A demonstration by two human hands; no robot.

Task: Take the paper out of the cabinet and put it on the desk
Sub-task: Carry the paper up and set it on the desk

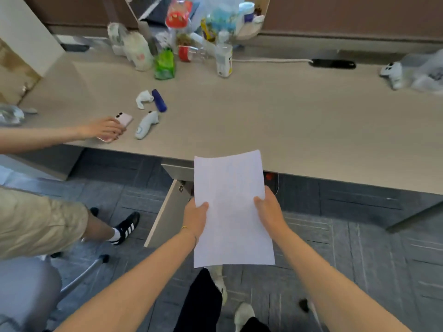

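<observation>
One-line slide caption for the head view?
Both hands, left and right, hold the paper above the open cabinet door, short of the desk.

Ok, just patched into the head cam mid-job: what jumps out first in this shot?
The white paper dominates the centre, held at its side edges by the left hand and right hand over the open cabinet door, its top edge just overlapping the desk front. Next, a second person's hand rests on a pink phone at the desk's left, and clutter of bottles and packets crowds the back.
</observation>
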